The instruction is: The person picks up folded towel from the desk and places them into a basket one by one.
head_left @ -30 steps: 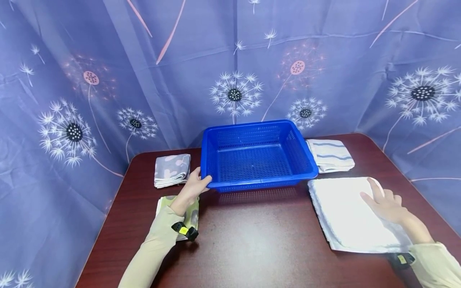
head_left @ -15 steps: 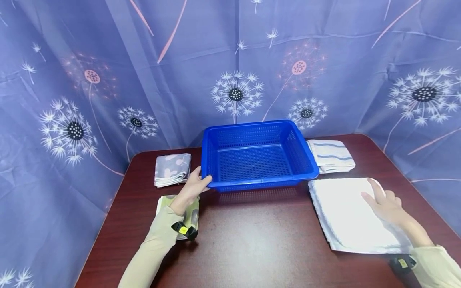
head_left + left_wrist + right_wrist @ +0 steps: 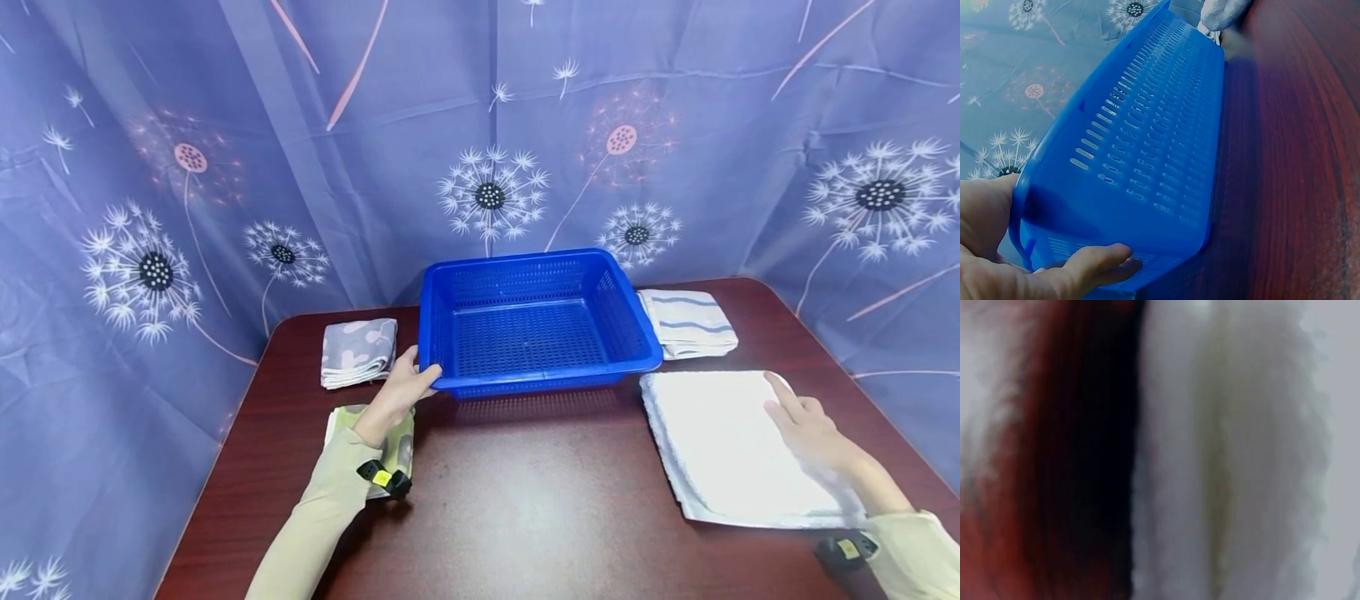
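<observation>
At the near left corner of a blue plastic basket (image 3: 525, 333), my left hand (image 3: 402, 385) grips the rim. In the left wrist view, the thumb and fingers (image 3: 1104, 259) lie around that corner of the slotted basket wall. The inside of the basket holds nothing. A thick, folded white towel (image 3: 720, 450) lies on the right of the table. My right hand (image 3: 813, 433) rests along the towel's right edge, index finger straight toward its far corner and thumb over the top. Blurred white towel layers (image 3: 1179, 450) fill much of the right wrist view, and no fingers show there.
A folded grey patterned cloth (image 3: 358, 352) lies left of the basket. Partly under my left forearm is a green patterned cloth (image 3: 405, 442). A white cloth with blue stripes (image 3: 690, 321) sits against the basket's right side. Behind the dark red table (image 3: 525, 500) hangs a blue curtain (image 3: 390, 167).
My right hand has shifted slightly to the right along the white towel, its thumb drawing closer to the index finger. The left hand and the basket have stayed in place.
</observation>
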`<state>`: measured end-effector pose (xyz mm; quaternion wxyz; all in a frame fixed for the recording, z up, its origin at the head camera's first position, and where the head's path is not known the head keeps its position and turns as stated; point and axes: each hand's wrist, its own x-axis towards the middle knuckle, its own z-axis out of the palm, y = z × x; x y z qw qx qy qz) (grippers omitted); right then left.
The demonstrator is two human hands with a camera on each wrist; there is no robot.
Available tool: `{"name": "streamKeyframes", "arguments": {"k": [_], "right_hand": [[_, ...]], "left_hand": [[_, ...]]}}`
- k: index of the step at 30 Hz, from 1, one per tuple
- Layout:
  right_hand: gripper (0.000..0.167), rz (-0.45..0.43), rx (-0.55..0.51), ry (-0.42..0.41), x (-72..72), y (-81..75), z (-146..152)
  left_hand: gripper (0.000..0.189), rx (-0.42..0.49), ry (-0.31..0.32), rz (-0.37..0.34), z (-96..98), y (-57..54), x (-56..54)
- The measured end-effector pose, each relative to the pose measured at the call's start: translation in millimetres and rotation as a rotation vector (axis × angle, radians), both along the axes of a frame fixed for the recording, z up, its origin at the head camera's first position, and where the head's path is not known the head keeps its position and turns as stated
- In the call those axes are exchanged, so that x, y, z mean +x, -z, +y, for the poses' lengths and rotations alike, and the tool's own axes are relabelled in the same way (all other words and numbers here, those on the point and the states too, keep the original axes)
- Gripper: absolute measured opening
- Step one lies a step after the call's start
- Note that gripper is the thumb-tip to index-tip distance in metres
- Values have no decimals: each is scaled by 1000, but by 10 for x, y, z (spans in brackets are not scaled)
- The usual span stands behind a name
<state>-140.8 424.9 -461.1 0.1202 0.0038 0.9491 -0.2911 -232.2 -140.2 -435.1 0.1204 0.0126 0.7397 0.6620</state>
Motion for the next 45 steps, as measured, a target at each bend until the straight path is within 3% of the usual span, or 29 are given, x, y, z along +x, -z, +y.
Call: {"name": "streamKeyframes", "arguments": {"k": [14,45], "right_hand": [[65,-37,-27,4,35,-14,-16],[62,-2,-16,-24,100,17,-69]], "left_hand": [[51,-9,5,2,-10,10,2],[54,19,5,-13,-8,25,-2]]}}
